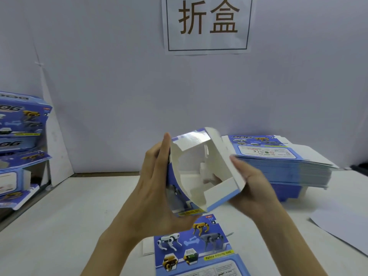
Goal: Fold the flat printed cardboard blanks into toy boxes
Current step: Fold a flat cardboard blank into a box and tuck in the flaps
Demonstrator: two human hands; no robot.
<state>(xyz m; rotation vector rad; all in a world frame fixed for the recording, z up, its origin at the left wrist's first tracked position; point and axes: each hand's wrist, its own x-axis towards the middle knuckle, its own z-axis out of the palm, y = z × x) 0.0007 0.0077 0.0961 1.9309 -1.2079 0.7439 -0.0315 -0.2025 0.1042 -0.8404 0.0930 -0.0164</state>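
I hold a half-formed blue and white toy box (201, 174) above the table, its open end facing me so the white inside and a clear window show. My left hand (153, 188) lies flat along its left printed side with the fingers straight and the thumb under the bottom edge. My right hand (253, 186) cups the right side, its fingers behind the white wall. A flat printed blank (197, 248) with robot dogs lies on the table below. A thick stack of flat blanks (282, 162) sits at the right.
Finished boxes (20, 140) are piled at the left edge beside a white panel. A white sheet (342, 226) lies at the right front. A paper sign (208, 24) hangs on the grey back wall. The white tabletop (79, 206) spreads out to the left.
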